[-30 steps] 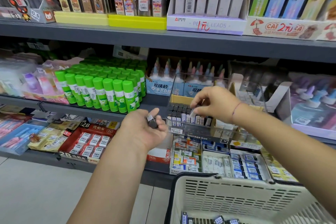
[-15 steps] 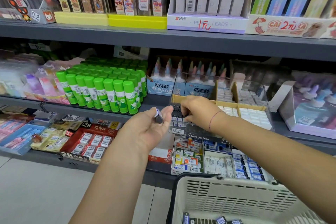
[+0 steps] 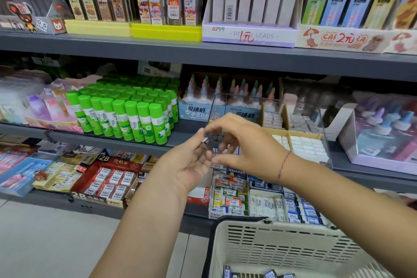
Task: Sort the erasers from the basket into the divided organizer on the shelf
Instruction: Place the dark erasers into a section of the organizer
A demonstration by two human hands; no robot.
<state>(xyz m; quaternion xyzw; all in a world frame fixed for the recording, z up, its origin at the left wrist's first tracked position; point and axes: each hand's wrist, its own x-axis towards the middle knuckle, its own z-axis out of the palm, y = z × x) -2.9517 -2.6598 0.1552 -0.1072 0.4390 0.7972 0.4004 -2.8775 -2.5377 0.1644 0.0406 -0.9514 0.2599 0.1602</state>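
One dark eraser [image 3: 205, 142] sits pinched at the left hand [image 3: 188, 162] fingertips. The right hand [image 3: 244, 144] meets it there, its grip loosely curled around the same eraser. Just behind both hands stands the clear organizer [image 3: 300, 142]. Below them, the basket [image 3: 282, 248] contains more erasers.

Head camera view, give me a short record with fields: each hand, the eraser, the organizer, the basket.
left hand: left hand palm up, small dark paper-sleeved eraser at its fingertips
right hand: right hand fingers at that eraser; whose grip holds it, cannot tell
organizer: clear plastic divided organizer on middle shelf, white erasers in right compartments
basket: cream plastic slotted basket below, more dark erasers inside
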